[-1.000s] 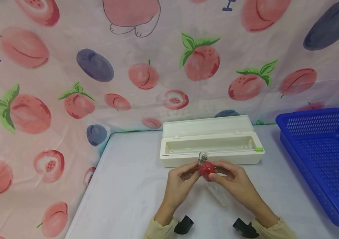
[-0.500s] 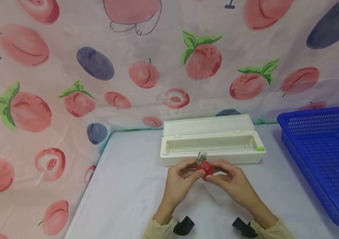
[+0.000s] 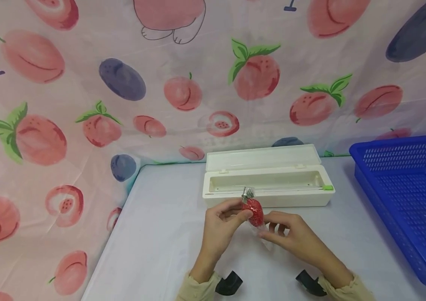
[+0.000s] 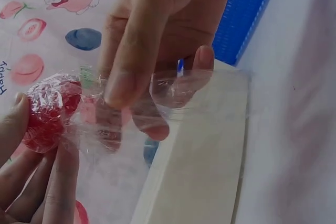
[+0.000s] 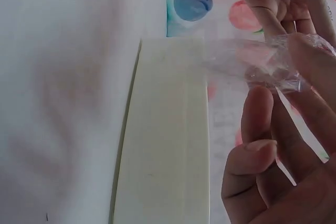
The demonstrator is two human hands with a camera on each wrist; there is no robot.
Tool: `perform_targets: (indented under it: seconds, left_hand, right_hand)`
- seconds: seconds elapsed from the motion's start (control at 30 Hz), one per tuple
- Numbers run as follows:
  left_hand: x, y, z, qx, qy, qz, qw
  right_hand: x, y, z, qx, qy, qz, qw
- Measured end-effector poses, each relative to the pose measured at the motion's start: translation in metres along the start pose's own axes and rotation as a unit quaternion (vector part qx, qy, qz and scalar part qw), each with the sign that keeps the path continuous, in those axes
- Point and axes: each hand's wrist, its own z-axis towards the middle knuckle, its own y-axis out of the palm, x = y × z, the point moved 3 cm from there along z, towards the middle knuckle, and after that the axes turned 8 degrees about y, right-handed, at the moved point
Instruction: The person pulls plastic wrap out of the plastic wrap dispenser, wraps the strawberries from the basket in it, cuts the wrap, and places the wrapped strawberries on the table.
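A red strawberry [image 3: 255, 212] with a green top is wrapped in clear plastic film, held up over the table in front of the long white box. Between thumb and fingers my left hand [image 3: 217, 230] grips the wrapped strawberry. My right hand [image 3: 298, 239] pinches the film at the strawberry's lower end. In the left wrist view the loose clear film [image 4: 210, 85] trails out past the right fingers, flat and see-through. The right wrist view shows the film tail [image 5: 231, 59] stretching away from the fingers; there the strawberry itself is mostly hidden behind them.
Behind the hands stands the long white box [image 3: 269, 200], its lid [image 3: 262, 159] tipped back and a green slider [image 3: 327, 187] at its right end. A blue perforated basket [image 3: 382, 217] stands to the right. A fruit-print cloth [image 3: 183, 54] hangs at the back and left.
My right hand has slid from the strawberry's side down to the film at its lower end. The left hand has shifted slightly left, with the strawberry more exposed.
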Motion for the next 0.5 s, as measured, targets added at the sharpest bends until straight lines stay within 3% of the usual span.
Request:
perform_targets:
  seconds: [0.33, 0.5]
  left_hand:
    - [0.0041, 0.0062, -0.0027, -0.03, -0.018, 0.017, 0.9993]
    - [0.0017, 0.0086, -0.0039, -0.03, -0.022, 0.029, 0.9989]
  right_hand:
    - [-0.0006, -0.0073, 0.0018, 0.009, 0.035, -0.067, 0.997]
    - [0.0018, -0.0045, 0.0018, -0.015, 0.018, -0.113, 0.993]
